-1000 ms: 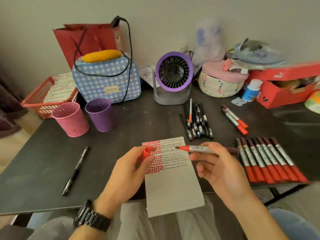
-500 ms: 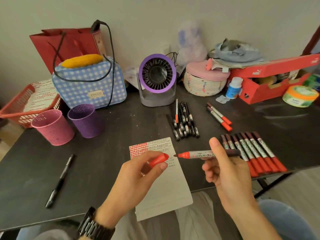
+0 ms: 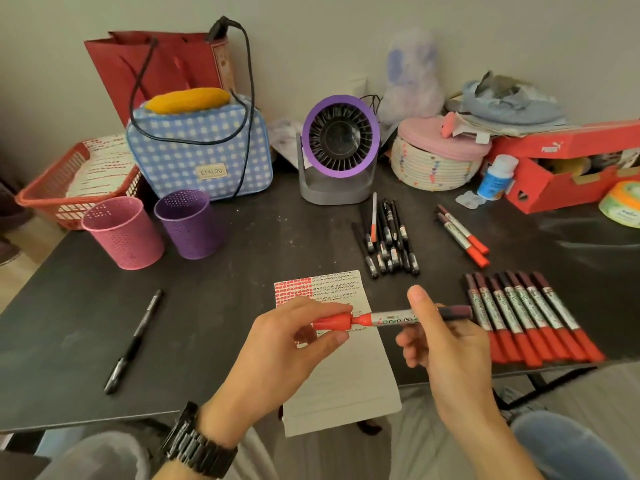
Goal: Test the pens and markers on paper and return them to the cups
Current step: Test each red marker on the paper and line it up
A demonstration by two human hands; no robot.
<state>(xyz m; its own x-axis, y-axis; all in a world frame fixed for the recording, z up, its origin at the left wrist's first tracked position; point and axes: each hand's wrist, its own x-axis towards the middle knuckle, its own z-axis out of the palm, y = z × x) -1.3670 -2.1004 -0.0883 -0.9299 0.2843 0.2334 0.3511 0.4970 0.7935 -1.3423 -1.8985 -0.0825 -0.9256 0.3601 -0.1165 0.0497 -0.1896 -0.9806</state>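
Far left, the pink cup (image 3: 123, 233) and the purple cup (image 3: 188, 223) stand upright side by side on the dark table (image 3: 242, 265), mouths up, ready to take pens back; their bottoms are out of sight, so I can't say whether anything is in them. Just in front lies a lone black pen (image 3: 133, 341), well apart from the rest.

Now the centre. The left hand (image 3: 284, 355) pinches the red cap (image 3: 332, 322) between thumb and curled fingers. The cap meets the nose of the red marker (image 3: 391, 317), the two in one straight line so they can mate. Going on or coming off? One look doesn't tell me.

The marker hangs level above the paper (image 3: 346, 382), not touching it. The right hand (image 3: 450, 351) wraps the barrel, thumb up over the label, bracing it against the push or pull.

Beyond, a cluster of black pens (image 3: 388, 237) and a pair of red markers (image 3: 462, 233) lie on the table. At the right a neat row of red markers (image 3: 530, 320) lies caps towards the person, none in a cup yet.

The hands cover the middle of the paper, and its near end hangs off the table. The marker's label reads only in part.
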